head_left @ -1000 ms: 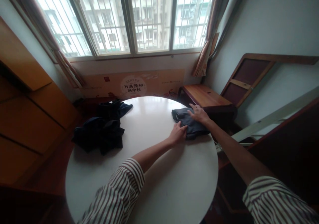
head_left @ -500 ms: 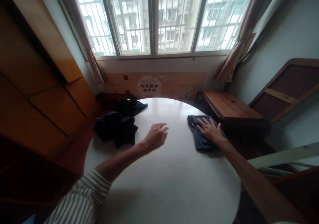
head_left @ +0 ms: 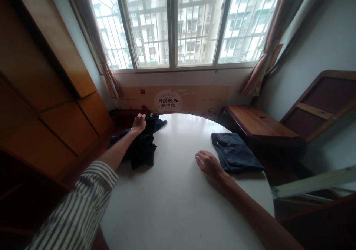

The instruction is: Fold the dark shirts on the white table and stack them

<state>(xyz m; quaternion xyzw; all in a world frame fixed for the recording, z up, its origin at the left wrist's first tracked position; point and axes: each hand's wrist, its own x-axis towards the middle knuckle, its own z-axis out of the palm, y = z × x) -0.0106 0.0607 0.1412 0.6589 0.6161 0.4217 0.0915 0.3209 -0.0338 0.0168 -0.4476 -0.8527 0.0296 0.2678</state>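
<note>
Head view: round white tabletop (head_left: 178,190) under the window, two lots of dark cloth on it.
Pile: crumpled dark clothes (head_left: 141,146) at the far left edge, partly hanging off, long axis running away from me toward the window.
Folded piece: flat dark garment (head_left: 235,155) at the right edge, just beside my right hand, not touching it as far as I can tell.
Left hand (head_left: 139,123): arm stretched long, fingers closed on the far top of the pile, clearly the nearer hand to it.
Right hand (head_left: 207,163): resting on the tabletop, fingers loosely curled, gripping nothing.
</note>
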